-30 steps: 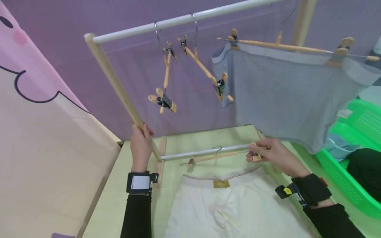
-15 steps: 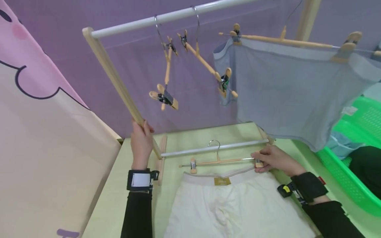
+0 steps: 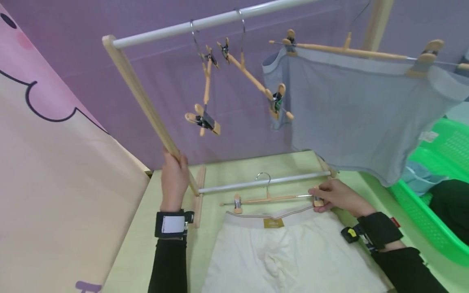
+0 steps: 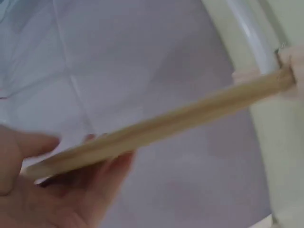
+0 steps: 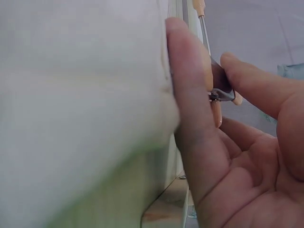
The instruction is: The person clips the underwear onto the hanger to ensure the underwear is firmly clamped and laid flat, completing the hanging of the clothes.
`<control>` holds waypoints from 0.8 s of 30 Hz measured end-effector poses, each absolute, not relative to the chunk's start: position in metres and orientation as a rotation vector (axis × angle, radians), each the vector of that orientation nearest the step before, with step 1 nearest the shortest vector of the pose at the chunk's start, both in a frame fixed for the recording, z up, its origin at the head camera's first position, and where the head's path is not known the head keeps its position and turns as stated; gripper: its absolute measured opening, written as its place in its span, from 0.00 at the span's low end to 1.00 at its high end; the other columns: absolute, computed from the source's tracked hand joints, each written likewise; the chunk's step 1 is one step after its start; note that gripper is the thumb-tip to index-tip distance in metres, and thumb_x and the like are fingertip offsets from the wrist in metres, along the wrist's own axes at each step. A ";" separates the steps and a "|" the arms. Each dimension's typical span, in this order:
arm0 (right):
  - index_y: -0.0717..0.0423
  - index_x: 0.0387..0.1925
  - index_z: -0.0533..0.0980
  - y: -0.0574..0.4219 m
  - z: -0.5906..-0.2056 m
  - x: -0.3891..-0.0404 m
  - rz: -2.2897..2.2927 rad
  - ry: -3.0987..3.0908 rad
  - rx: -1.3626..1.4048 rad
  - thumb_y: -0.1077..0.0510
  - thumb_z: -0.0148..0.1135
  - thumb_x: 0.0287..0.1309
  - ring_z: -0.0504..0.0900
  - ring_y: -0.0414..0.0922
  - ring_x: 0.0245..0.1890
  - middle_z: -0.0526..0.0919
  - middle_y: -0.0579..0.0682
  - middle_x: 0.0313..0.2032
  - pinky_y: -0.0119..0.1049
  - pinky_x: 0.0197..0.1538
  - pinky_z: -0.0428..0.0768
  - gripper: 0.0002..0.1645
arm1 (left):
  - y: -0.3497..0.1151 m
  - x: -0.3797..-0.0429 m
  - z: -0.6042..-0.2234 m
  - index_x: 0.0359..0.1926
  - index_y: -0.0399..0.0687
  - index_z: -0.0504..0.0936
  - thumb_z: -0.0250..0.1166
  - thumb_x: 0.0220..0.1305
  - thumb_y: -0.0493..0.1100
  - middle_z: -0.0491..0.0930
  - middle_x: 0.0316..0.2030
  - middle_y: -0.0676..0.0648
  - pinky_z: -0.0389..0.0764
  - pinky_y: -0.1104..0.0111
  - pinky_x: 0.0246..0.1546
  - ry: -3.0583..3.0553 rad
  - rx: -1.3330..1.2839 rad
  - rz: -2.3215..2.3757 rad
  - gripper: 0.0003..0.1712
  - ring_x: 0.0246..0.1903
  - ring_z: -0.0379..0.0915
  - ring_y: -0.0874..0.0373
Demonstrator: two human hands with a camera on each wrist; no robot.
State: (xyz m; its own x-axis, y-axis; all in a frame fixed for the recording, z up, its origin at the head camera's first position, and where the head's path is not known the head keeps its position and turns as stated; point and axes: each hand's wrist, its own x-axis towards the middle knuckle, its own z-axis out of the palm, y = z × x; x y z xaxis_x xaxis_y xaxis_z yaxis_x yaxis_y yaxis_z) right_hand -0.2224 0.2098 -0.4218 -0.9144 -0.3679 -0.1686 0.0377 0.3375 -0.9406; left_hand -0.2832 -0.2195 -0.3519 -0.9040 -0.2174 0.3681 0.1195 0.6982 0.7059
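My left hand (image 3: pixel 174 179) holds the slanting wooden post (image 3: pixel 141 97) of a drying rack; in the left wrist view the post (image 4: pixel 171 126) lies between thumb and fingers. With my right hand (image 3: pixel 335 195) I pinch the right clip (image 3: pixel 318 202) of a clip hanger (image 3: pixel 269 199) between thumb and fingers. The hanger's left clip (image 3: pixel 237 203) sits just above the waistband of white underpants (image 3: pixel 271 252) spread on the table. Close to the cloth (image 5: pixel 80 95) in the right wrist view, my index finger lies along the clip's lower side, with the thumb above.
Two bare clip hangers (image 3: pixel 207 89) hang from the white top rail (image 3: pixel 165 32), beside grey-blue underpants (image 3: pixel 351 110) clipped to another hanger. A lower rail (image 3: pixel 289 179) runs behind the hanger on the table. On the right stands a green basket (image 3: pixel 406 219) with clothes inside.
My right hand has brought the hanger down and toward the waistband, its bar now fully in view and its left clip turned flat. My left hand stays on the post.
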 end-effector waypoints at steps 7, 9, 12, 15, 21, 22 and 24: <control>0.54 0.21 0.63 0.210 -0.421 -0.222 -1.605 2.248 -0.281 0.55 0.54 0.73 0.88 0.51 0.33 0.66 0.48 0.19 0.41 0.41 0.86 0.22 | -0.225 -0.248 -0.327 0.55 0.28 0.69 0.49 0.76 0.53 0.78 0.35 0.36 0.74 0.58 0.25 -3.032 0.173 -0.687 0.28 0.29 0.77 0.45; 0.54 0.22 0.63 0.210 -0.421 -0.222 -1.599 2.252 -0.271 0.54 0.55 0.73 0.88 0.51 0.34 0.67 0.49 0.20 0.41 0.41 0.86 0.22 | -0.221 -0.240 -0.320 0.50 0.31 0.76 0.50 0.76 0.53 0.74 0.28 0.41 0.69 0.62 0.22 -3.173 0.092 -0.632 0.26 0.24 0.70 0.50; 0.55 0.23 0.64 0.211 -0.422 -0.223 -1.593 2.259 -0.283 0.53 0.55 0.73 0.88 0.51 0.34 0.68 0.51 0.20 0.41 0.41 0.86 0.21 | -0.205 -0.235 -0.314 0.46 0.40 0.82 0.53 0.76 0.53 0.75 0.26 0.49 0.68 0.67 0.24 -3.200 -0.150 -0.693 0.21 0.24 0.67 0.57; 0.56 0.24 0.64 0.212 -0.423 -0.222 -1.593 2.253 -0.298 0.53 0.55 0.73 0.88 0.51 0.34 0.67 0.50 0.19 0.41 0.41 0.86 0.21 | -0.174 -0.234 -0.319 0.48 0.43 0.84 0.56 0.75 0.52 0.82 0.32 0.50 0.76 0.67 0.30 -3.075 -0.410 -0.757 0.18 0.28 0.74 0.59; 0.65 0.32 0.72 0.215 -0.428 -0.224 -1.609 2.232 -0.313 0.56 0.57 0.71 0.88 0.50 0.35 0.71 0.51 0.23 0.41 0.41 0.86 0.15 | -0.086 -0.243 -0.349 0.48 0.47 0.84 0.56 0.74 0.53 0.85 0.38 0.50 0.79 0.69 0.35 -3.062 -0.803 -0.825 0.18 0.32 0.78 0.62; 0.68 0.35 0.73 0.215 -0.429 -0.225 -1.611 2.227 -0.317 0.56 0.58 0.71 0.88 0.49 0.35 0.75 0.53 0.25 0.40 0.41 0.86 0.15 | -0.072 -0.245 -0.352 0.49 0.48 0.84 0.56 0.74 0.54 0.85 0.40 0.51 0.78 0.69 0.35 -3.089 -0.843 -0.827 0.18 0.33 0.78 0.63; 0.72 0.39 0.74 0.215 -0.430 -0.226 -1.606 2.218 -0.332 0.57 0.59 0.70 0.88 0.48 0.35 0.81 0.57 0.30 0.39 0.41 0.86 0.16 | -0.048 -0.248 -0.357 0.50 0.49 0.84 0.56 0.74 0.56 0.85 0.42 0.53 0.78 0.72 0.37 -3.133 -0.906 -0.783 0.20 0.35 0.79 0.64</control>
